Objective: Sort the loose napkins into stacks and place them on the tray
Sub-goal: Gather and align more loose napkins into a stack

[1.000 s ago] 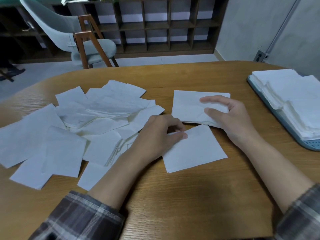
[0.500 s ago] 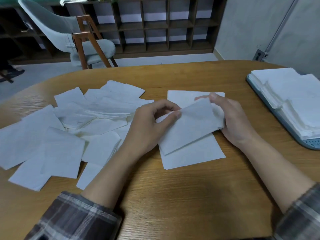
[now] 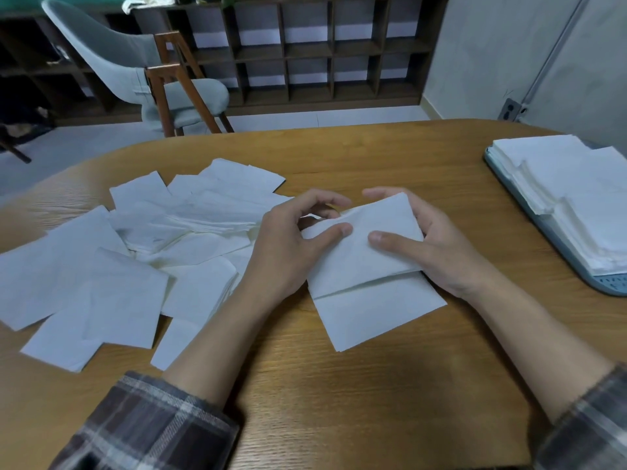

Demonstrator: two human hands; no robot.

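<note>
- A small stack of white square paper napkins (image 3: 363, 252) sits at the centre of the frame, tilted, with its near edge over another napkin.
- The left hand (image 3: 288, 245) grasps the stack's left side: its thumb presses on top and its fingers curl round the far edge.
- The right hand (image 3: 431, 245) grasps the stack's right side, thumb flat on the top sheet and fingers wrapped behind the upper right corner.
- A single flat white napkin (image 3: 383, 317) lies on the table just below the held stack, partly covered by it.
- A loose heap of white napkins (image 3: 135, 259) spreads over the left half of the frame, overlapping at odd angles and reaching under the left wrist.
- A blue-grey plastic tray (image 3: 607, 283) lies at the right edge of the frame, well apart from the hands.
- Tall piles of white napkins (image 3: 576, 205) fill the tray, side by side.
- All of it rests on a rounded light-brown wooden table (image 3: 339, 401).
- Grey-and-white plaid sleeves (image 3: 146, 425) cover both forearms at the bottom corners.
- A pale grey chair with wooden legs (image 3: 135, 69) stands at the upper left, in front of a dark wooden grid shelf (image 3: 305, 45) along the top.
</note>
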